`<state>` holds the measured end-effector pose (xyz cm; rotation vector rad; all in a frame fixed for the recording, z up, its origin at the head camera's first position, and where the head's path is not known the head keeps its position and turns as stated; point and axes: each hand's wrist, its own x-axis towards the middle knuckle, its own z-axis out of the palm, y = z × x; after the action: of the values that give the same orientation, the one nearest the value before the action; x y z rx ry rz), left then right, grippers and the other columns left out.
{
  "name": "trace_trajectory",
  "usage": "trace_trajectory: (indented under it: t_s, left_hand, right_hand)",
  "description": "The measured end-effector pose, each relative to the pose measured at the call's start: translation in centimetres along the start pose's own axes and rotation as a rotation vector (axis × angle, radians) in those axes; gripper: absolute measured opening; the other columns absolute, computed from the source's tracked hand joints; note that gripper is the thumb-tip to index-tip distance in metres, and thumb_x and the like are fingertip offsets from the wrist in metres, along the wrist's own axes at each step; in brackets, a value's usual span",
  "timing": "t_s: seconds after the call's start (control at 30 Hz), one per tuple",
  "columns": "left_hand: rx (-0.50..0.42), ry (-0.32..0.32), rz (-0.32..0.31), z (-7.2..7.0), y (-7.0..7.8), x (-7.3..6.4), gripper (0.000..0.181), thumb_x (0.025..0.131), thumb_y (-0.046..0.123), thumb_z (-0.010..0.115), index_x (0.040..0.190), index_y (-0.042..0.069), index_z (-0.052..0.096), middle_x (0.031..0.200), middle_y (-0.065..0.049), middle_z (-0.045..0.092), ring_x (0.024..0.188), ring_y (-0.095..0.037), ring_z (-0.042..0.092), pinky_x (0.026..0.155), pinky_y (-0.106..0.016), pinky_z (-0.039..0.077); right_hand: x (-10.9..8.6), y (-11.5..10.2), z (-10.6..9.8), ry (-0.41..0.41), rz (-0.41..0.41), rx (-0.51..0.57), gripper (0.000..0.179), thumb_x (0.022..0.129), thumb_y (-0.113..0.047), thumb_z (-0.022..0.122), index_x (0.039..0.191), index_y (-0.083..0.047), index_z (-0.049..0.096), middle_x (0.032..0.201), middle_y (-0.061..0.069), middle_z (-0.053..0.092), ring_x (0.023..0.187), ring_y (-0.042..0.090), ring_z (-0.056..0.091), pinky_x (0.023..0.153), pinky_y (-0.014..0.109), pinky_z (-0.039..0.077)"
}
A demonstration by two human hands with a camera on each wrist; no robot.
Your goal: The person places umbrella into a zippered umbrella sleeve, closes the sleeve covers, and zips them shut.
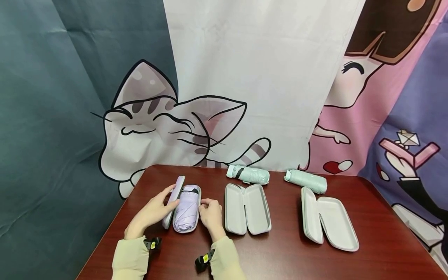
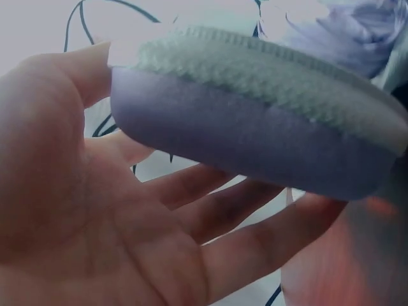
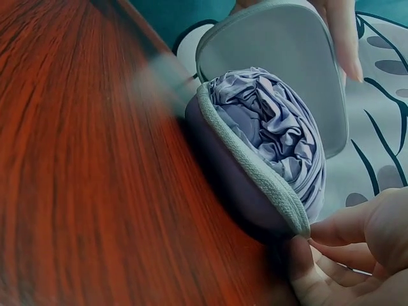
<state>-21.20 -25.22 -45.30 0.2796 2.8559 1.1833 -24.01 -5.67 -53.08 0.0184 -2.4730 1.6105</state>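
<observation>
A lilac zip case [image 3: 233, 172] lies spread on the table at the left, a folded lilac umbrella [image 1: 186, 212] inside its right half. Its raised lid [image 2: 255, 140] stands tilted along the umbrella's left side. My left hand [image 1: 152, 212] holds this lid, thumb at one end and fingers along its outer face. On the other side, my right hand [image 1: 211, 216] pinches the case's rim between thumb and fingers, near one end. In the right wrist view the umbrella's crumpled fabric bulges above the zipper edge [image 3: 255, 156].
Right of my hands lies an unfolded pale case [image 1: 234, 210], with a mint folded umbrella [image 1: 253, 175] behind it. Farther right are a second pale case [image 1: 337, 221], also unfolded, and another mint umbrella [image 1: 308, 181]. A printed cloth [image 1: 259, 77] hangs behind the table [image 1: 287, 256].
</observation>
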Motion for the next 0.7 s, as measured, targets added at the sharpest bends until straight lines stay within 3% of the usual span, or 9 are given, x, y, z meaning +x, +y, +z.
trace_trajectory:
  t_s: [0.1, 0.23, 0.47, 0.7]
  left_hand:
    - [0.019, 0.000, 0.025, 0.3, 0.5, 0.1, 0.071, 0.096, 0.038, 0.061, 0.150, 0.002, 0.032, 0.144, -0.025, 0.042, 0.127, -0.040, 0.046, 0.100, -0.054, 0.038]
    - [0.032, 0.009, 0.030, 1.0, 1.0, 0.3, 0.072, 0.096, 0.036, 0.062, 0.150, -0.001, 0.030, 0.147, -0.027, 0.037, 0.135, -0.042, 0.035, 0.105, -0.057, 0.031]
    - [0.068, 0.032, 0.017, 2.0, 1.8, 0.5, 0.070, 0.096, 0.032, 0.062, 0.150, -0.001, 0.032, 0.145, -0.028, 0.038, 0.131, -0.042, 0.040, 0.104, -0.056, 0.032]
    - [0.115, 0.057, -0.027, 3.2, 2.6, 0.6, 0.069, 0.096, 0.033, 0.061, 0.151, 0.003, 0.031, 0.148, -0.024, 0.034, 0.128, -0.045, 0.042, 0.100, -0.061, 0.034]
  right_hand:
    - [0.0, -0.1, -0.1, 0.004, -0.012, 0.023, 0.021, 0.075, 0.003, 0.063, 0.092, -0.003, 0.075, 0.063, -0.007, 0.062, 0.058, 0.005, 0.056, 0.057, 0.025, 0.047]
    - [-0.1, -0.2, -0.2, 0.012, -0.029, 0.042, 0.021, 0.075, 0.003, 0.062, 0.092, 0.000, 0.074, 0.062, -0.007, 0.061, 0.057, 0.005, 0.056, 0.054, 0.023, 0.047]
    - [0.0, -0.1, -0.1, -0.028, 0.037, 0.065, 0.021, 0.077, 0.004, 0.063, 0.094, -0.002, 0.075, 0.064, -0.006, 0.062, 0.052, 0.005, 0.056, 0.052, 0.023, 0.049]
    - [0.0, -0.1, -0.1, -0.032, 0.041, 0.057, 0.020, 0.078, 0.005, 0.064, 0.093, -0.003, 0.075, 0.064, -0.006, 0.062, 0.053, 0.004, 0.056, 0.052, 0.023, 0.048]
